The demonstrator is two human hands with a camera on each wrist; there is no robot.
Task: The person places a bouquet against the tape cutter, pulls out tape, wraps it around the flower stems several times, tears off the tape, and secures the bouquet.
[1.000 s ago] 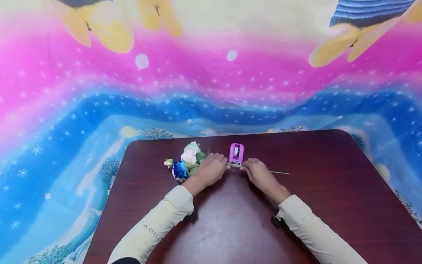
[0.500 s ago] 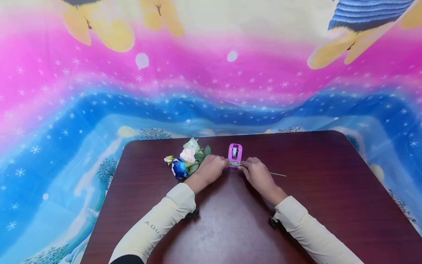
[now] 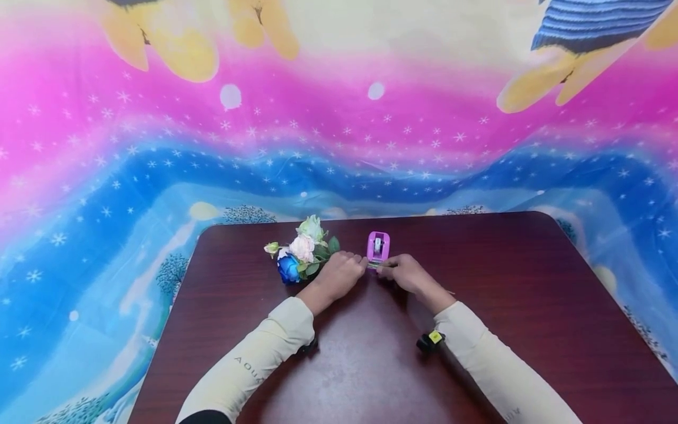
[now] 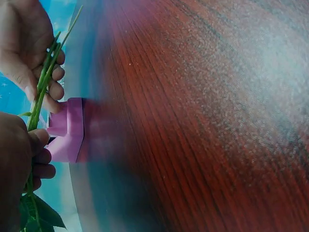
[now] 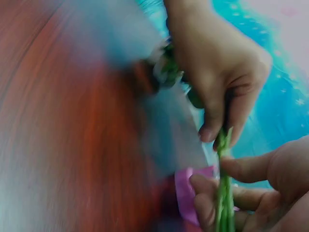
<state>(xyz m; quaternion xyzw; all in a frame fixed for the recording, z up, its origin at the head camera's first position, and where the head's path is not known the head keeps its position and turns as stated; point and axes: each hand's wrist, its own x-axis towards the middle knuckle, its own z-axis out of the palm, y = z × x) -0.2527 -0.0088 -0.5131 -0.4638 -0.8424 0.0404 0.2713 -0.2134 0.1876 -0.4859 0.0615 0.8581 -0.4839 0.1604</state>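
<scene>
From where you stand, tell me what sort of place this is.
Probably an indoor craft spot: a dark table, a printed snowflake cloth as a backdrop behind it, and flowers near what looks like a pink tape dispenser.

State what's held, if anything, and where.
Thin green flower stems: left hand grips them beside the green leaves, right hand pinches them farther from the leaves.

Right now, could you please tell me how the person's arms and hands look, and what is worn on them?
The left hand and right hand are bare. The pale cream left sleeve and right sleeve both carry dark lettering. A black device shows at each wrist, the right one with a yellow patch.
</scene>
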